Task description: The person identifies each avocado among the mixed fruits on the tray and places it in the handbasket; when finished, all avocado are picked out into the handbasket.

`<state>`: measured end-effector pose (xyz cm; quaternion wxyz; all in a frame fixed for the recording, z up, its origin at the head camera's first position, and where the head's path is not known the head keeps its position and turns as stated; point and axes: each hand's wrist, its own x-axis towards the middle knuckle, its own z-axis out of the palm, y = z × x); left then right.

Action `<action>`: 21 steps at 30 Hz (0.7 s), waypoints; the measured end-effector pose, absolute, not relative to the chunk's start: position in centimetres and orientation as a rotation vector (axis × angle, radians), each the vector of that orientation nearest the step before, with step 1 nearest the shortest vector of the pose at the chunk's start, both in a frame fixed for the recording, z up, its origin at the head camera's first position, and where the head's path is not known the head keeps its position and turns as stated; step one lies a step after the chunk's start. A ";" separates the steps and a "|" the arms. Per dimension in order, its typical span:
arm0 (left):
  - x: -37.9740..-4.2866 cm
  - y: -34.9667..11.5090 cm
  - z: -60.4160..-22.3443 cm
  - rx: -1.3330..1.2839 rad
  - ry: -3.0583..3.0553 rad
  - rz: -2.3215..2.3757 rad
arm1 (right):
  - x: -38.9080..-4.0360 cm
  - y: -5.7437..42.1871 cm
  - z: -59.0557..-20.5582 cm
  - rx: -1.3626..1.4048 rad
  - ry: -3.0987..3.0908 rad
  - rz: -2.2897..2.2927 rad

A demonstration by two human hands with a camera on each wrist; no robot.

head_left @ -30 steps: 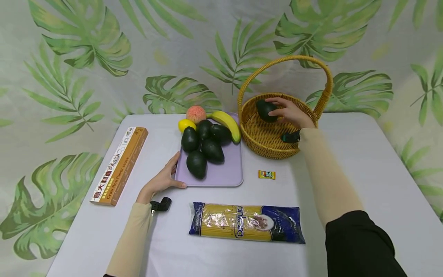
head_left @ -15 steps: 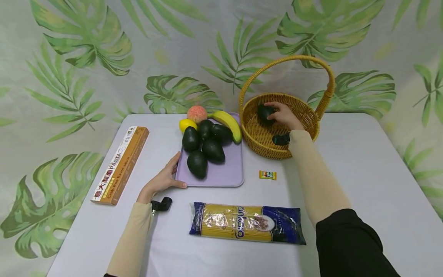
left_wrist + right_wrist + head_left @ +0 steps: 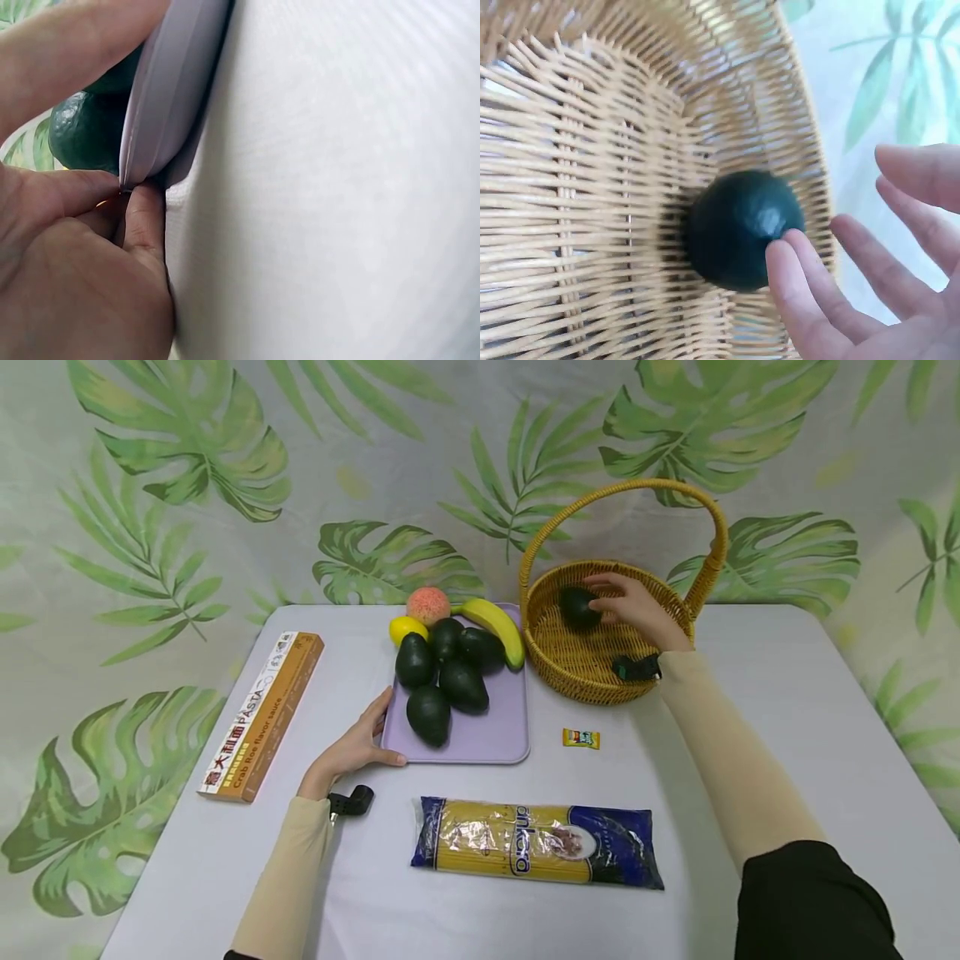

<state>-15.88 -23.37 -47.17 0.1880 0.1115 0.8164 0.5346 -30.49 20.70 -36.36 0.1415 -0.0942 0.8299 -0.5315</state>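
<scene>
In the head view, my left hand holds the near left corner of a lilac tray, thumb along its front edge and fingers at its left side. In the left wrist view, fingertips meet the tray's rim. Several dark green avocados lie on the tray with a banana, a yellow lemon and a peach. One avocado rests inside the wicker basket at its left side. Over it, my right hand has spread fingers; in the right wrist view, fingertips overlap the avocado.
The basket's tall handle arches above the right hand. A small yellow-green packet lies in front of the basket. Nearer is a spaghetti bag. A pasta box lies to the left of the tray. Patterned cloth hangs behind the table.
My right hand lowered an avocado into the basket and let it go; the fingers have loosened and moved slightly right and up. The left hand has stayed at the tray.
</scene>
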 end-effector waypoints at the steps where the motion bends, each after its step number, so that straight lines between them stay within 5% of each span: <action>1: -15.9 -23.4 -47.2 0.315 2.296 1.505 | -30.3 20.8 -36.3 -0.285 2.371 -1.551; 21: -15.8 -23.3 -47.0 0.299 2.300 1.495 | -22.3 15.1 -35.7 -0.644 2.157 -1.511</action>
